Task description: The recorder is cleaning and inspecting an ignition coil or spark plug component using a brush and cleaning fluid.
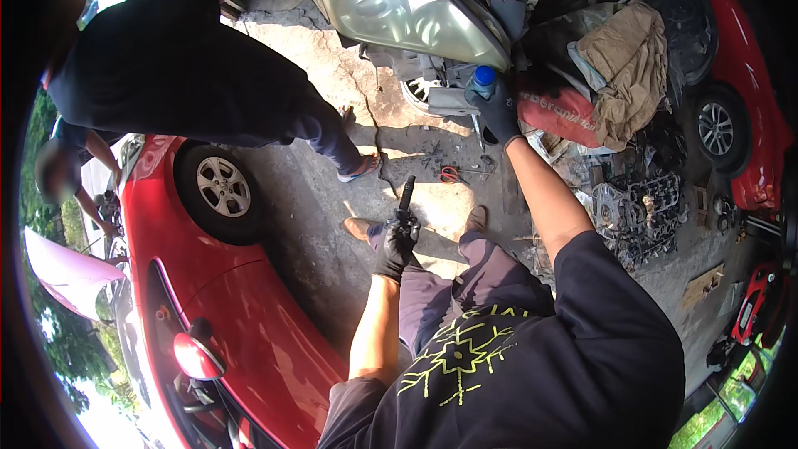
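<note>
My left hand (pixel 397 248), in a black glove, is shut around a slim black handheld object (pixel 406 194) that points forward over the floor; it may be a flashlight, though its kind is not certain. Stretched out ahead, my right hand (pixel 499 109), gloved in dark fabric, grips a small bottle with a blue cap (pixel 484 77). That bottle is upright, close to the lower edge of a large clouded headlight (pixel 399 9). A grey metal part (pixel 450 101) lies just left of the bottle. The glove hides most of the bottle's body.
A red car (pixel 249 299) stands along my left. Another person (pixel 187 68) in dark clothes stands ahead on the left; a second person (pixel 59 165) bends at a car farther off. Red-handled scissors (pixel 448 174) lie on the concrete. On the right are an engine part (pixel 642 212) and tan cloth (pixel 623 68).
</note>
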`<move>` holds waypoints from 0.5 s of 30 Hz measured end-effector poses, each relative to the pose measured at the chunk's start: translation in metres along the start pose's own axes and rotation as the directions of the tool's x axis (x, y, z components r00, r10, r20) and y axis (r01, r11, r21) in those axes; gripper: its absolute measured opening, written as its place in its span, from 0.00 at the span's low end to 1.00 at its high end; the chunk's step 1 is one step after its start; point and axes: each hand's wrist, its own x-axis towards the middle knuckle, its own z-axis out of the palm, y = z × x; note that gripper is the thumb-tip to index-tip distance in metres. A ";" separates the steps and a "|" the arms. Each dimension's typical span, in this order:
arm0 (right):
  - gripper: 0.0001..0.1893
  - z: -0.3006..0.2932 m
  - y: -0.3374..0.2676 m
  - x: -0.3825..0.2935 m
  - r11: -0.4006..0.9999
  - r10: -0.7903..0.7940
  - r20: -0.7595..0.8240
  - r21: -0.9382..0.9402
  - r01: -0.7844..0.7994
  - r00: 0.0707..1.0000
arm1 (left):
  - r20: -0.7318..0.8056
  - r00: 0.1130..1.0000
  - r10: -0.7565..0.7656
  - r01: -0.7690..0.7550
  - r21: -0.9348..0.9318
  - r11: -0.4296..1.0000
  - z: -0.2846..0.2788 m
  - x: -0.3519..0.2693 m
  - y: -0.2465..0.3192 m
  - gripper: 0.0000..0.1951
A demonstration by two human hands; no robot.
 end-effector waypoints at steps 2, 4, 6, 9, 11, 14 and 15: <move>0.34 0.007 0.001 -0.004 1.000 0.010 -0.054 0.021 -0.009 0.998 | 0.004 0.999 -0.033 0.033 0.048 0.998 -0.005 0.003 0.000 0.14; 0.34 0.014 -0.001 -0.010 0.997 -0.077 -0.096 0.024 0.079 0.992 | -0.056 0.997 -0.049 0.052 0.065 0.996 -0.007 0.004 0.001 0.13; 0.34 0.017 -0.005 -0.015 0.993 -0.114 -0.112 0.026 0.118 0.987 | -0.031 0.996 -0.083 0.085 0.062 0.994 -0.004 0.005 0.007 0.09; 0.35 0.019 -0.011 -0.015 0.997 -0.077 -0.131 0.021 0.080 0.988 | 0.332 0.929 0.162 -0.369 0.847 0.382 0.009 0.004 0.017 0.07; 0.34 0.018 -0.013 -0.012 0.996 0.050 -0.157 0.085 -0.037 0.986 | 0.229 0.968 0.106 -0.251 0.818 0.518 0.019 0.004 0.025 0.10; 0.36 0.015 -0.012 -0.007 0.994 0.106 -0.180 -0.017 -0.110 0.978 | 0.162 0.975 0.152 -0.221 0.769 0.600 0.031 0.002 0.032 0.13; 0.37 0.014 -0.011 -0.006 0.982 0.185 -0.184 -0.007 -0.190 0.965 | 0.416 0.893 0.170 -0.407 0.909 -0.089 0.035 0.001 0.035 0.13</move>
